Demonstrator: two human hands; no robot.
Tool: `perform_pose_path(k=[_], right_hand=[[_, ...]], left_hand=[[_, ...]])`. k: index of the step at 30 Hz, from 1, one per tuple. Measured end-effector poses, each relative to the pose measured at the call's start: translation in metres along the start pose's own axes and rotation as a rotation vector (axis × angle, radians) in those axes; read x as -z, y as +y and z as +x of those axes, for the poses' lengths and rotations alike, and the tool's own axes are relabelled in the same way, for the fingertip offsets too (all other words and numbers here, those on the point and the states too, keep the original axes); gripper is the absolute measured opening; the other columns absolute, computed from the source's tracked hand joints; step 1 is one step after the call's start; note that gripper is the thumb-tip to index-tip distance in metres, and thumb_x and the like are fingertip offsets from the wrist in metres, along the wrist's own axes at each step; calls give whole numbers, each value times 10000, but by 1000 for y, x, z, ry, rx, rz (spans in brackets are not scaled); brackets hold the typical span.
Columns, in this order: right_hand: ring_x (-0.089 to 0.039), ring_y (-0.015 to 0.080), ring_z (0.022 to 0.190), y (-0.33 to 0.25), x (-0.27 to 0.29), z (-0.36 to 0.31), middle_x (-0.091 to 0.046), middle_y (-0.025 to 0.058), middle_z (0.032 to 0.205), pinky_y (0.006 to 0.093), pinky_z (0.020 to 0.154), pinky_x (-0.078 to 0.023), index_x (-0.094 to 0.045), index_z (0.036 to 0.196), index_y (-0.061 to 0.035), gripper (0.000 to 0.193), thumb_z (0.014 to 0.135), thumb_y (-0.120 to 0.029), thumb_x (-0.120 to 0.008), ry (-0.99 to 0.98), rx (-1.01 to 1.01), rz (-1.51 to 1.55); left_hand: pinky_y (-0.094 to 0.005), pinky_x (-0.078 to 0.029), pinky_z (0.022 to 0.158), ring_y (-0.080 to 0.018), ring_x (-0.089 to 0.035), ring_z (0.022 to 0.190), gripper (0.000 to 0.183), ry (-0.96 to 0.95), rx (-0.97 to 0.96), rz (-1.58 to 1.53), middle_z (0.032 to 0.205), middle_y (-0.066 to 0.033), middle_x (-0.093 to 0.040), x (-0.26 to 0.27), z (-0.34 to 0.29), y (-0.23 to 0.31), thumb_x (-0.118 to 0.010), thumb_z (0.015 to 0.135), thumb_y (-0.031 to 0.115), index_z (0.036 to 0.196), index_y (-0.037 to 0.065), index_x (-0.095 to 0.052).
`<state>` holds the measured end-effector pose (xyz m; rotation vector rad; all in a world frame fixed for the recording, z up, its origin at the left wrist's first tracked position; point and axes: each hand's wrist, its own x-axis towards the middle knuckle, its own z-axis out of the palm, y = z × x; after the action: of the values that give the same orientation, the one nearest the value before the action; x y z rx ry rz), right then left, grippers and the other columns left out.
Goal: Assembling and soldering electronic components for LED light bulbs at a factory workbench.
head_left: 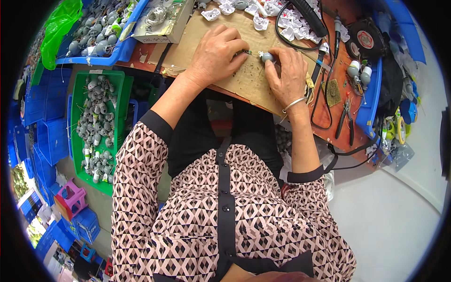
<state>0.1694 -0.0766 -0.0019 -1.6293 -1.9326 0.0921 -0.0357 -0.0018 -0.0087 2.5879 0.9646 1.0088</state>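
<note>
Over a brown cardboard sheet on the table, both my hands work close together. My left hand is closed in a pinch, with a small dark green piece showing at its fingertips; its exact kind is too small to tell. My right hand grips a grey rounded bulb-like part between thumb and fingers. The white end of that part faces the left hand, with a narrow gap between. Beyond my fingers lie several white plastic shells.
A black cable loops behind my right hand. To the right are pliers, a sponge, a small black fan and a blue tray. On the left stand a green crate and a blue bin, both holding grey parts.
</note>
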Motion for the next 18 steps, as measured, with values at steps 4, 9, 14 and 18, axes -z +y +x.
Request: perform_pose_path(k=[4,9,14,18], right_hand=[[-559,266,1049,-5,-2,3,-632,44,1056,420,940,-387,-670,1087,-119,252,857,-220,-692,102,88,-4],[-558,254,1053,-5,5,4,-630,39,1050,417,940,-388,-705,960,-129,146,845,-218,-692,17,98,-11],[-564,256,1011,-9,9,10,-622,45,962,412,929,-393,-693,891,-122,105,830,-209,-690,-79,139,-96],[-577,255,975,-11,3,9,-627,44,917,407,900,-406,-686,855,-118,90,823,-202,-686,-137,124,-87]], left_hand=[[-391,-507,851,-247,-594,935,131,-12,-9,-72,900,-25,-610,1,-2,-2,-771,794,172,896,104,-723],[-388,-500,849,-252,-590,934,119,7,-54,-94,899,-29,-607,-1,-1,0,-772,796,154,882,97,-713],[-385,-498,843,-247,-590,932,126,7,-84,-69,913,-25,-607,-2,-3,1,-774,793,156,880,98,-702],[-376,-500,839,-243,-587,929,126,66,-154,-51,916,-21,-602,-1,-6,2,-766,787,142,867,94,-682]])
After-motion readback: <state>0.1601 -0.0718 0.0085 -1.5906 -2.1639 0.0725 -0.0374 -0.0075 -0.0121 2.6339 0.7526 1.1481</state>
